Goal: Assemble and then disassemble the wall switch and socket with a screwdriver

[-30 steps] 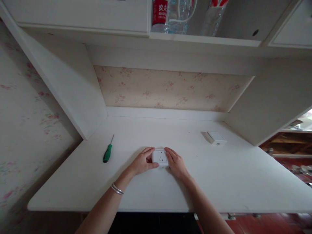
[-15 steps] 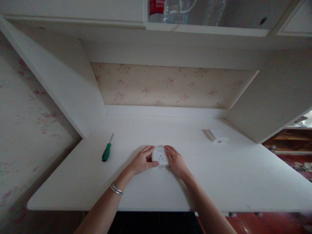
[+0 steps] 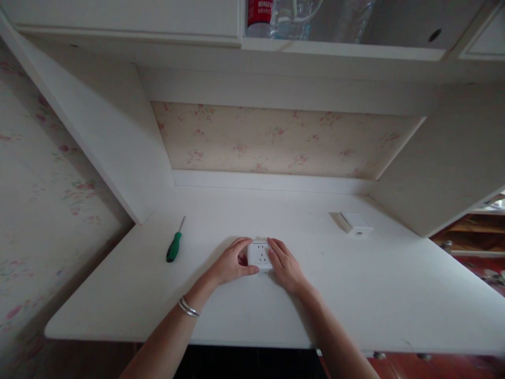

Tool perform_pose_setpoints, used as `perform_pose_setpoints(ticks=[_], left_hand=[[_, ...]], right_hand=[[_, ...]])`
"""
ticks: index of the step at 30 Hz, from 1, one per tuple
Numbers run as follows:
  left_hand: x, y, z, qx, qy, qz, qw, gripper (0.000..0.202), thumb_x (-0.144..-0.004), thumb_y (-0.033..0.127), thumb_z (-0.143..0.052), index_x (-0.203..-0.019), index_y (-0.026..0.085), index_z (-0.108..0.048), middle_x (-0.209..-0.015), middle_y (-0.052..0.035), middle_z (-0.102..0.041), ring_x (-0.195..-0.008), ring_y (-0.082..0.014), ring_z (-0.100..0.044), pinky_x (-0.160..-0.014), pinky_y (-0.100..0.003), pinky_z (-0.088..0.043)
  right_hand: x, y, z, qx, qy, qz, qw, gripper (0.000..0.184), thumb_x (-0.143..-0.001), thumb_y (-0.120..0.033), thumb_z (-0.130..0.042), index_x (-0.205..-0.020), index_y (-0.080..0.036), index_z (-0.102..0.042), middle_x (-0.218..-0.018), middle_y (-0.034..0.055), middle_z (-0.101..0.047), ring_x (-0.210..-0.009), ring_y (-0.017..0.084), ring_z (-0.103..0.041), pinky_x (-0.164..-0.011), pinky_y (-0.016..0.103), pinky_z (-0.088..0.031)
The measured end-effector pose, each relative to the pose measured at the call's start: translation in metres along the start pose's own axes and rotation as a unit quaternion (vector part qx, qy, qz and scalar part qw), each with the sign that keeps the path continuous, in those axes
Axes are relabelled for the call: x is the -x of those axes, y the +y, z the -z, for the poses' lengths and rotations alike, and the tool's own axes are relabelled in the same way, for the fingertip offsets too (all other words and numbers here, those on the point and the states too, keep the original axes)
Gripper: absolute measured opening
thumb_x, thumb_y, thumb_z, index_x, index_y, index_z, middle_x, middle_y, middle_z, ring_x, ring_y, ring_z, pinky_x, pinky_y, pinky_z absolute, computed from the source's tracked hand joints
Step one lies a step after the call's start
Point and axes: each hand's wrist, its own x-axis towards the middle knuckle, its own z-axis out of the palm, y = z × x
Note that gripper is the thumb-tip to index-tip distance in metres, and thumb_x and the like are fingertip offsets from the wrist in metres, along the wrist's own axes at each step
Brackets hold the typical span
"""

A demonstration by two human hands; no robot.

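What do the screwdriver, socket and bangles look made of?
Screwdriver: solid green handle, probably plastic; thin grey shaft, likely metal, finish too small to judge.
Socket: even white, smooth face with neat dark slots, so probably moulded plastic.
Bangles: silvery with bright highlights, likely polished metal; which metal is unclear.

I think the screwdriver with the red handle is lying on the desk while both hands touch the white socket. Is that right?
Almost: the head view shows the screwdriver has a green handle, not a red one. It does lie on the desk, and the left hand and right hand both touch the white socket.
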Motion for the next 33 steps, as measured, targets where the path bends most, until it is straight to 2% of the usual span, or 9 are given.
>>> perform_pose_setpoints(ticks=[3,10,17,21,27,33], left_hand=[[-0.0001,0.0004,-0.0006,0.014,-0.003,-0.001,1.0,0.073,-0.061,0.034,-0.08,-0.125,0.019,-0.049,-0.135,-0.0134,-0.041,-0.08,-0.0152,-0.06,-0.068,-0.033,-0.056],[0.0002,0.0044,0.0013,0.048,-0.024,0.001,0.999,0.063,-0.062,0.027,-0.079,-0.118,0.017,-0.053,-0.137,-0.0141,-0.038,-0.092,-0.019,-0.059,-0.073,-0.034,-0.056],[0.0024,0.0068,0.0003,0.038,-0.019,0.004,0.999,0.067,-0.058,0.028,-0.082,-0.117,0.018,-0.052,-0.137,-0.0143,-0.036,-0.085,-0.0167,-0.06,-0.067,-0.032,-0.057],[0.0022,0.0045,-0.0011,0.05,-0.023,0.006,0.998,0.067,-0.058,0.026,-0.082,-0.117,0.017,-0.052,-0.136,-0.0145,-0.037,-0.088,-0.0178,-0.06,-0.07,-0.034,-0.057],[0.0027,0.0047,-0.0001,0.031,-0.022,-0.011,0.999,0.061,-0.064,0.03,-0.078,-0.118,0.018,-0.052,-0.131,-0.0127,-0.042,-0.093,-0.0197,-0.06,-0.075,-0.036,-0.056],[0.0035,0.002,-0.0023,0.042,-0.024,-0.01,0.999,0.065,-0.063,0.027,-0.079,-0.121,0.019,-0.049,-0.135,-0.014,-0.039,-0.09,-0.0189,-0.06,-0.075,-0.037,-0.055]], right_hand=[[-0.0007,-0.0027,0.0009,0.004,-0.001,0.01,1.0,0.045,-0.097,-0.039,-0.027,-0.134,-0.02,-0.045,-0.132,0.0121,-0.047,-0.117,0.022,-0.049,-0.102,0.04,-0.04],[-0.0003,-0.0063,0.0001,0.02,0.011,0.014,1.0,0.044,-0.097,-0.037,-0.027,-0.133,-0.02,-0.046,-0.129,0.012,-0.049,-0.111,0.023,-0.053,-0.098,0.04,-0.044],[0.0003,0.0011,-0.0044,0.004,0.019,0.03,0.999,0.042,-0.097,-0.037,-0.029,-0.133,-0.022,-0.046,-0.136,0.0113,-0.047,-0.123,0.025,-0.045,-0.104,0.047,-0.038],[-0.0006,0.002,-0.0051,0.019,0.01,0.035,0.999,0.043,-0.098,-0.036,-0.027,-0.134,-0.02,-0.045,-0.142,0.0101,-0.042,-0.128,0.024,-0.04,-0.107,0.048,-0.034],[-0.0002,-0.003,-0.0053,0.027,0.017,0.026,0.999,0.043,-0.097,-0.034,-0.027,-0.133,-0.02,-0.046,-0.136,0.0113,-0.048,-0.124,0.024,-0.044,-0.105,0.047,-0.037],[0.0011,-0.0046,-0.0068,0.025,0.023,0.024,0.999,0.043,-0.097,-0.033,-0.027,-0.135,-0.02,-0.044,-0.14,0.0103,-0.044,-0.127,0.023,-0.042,-0.107,0.047,-0.035]])
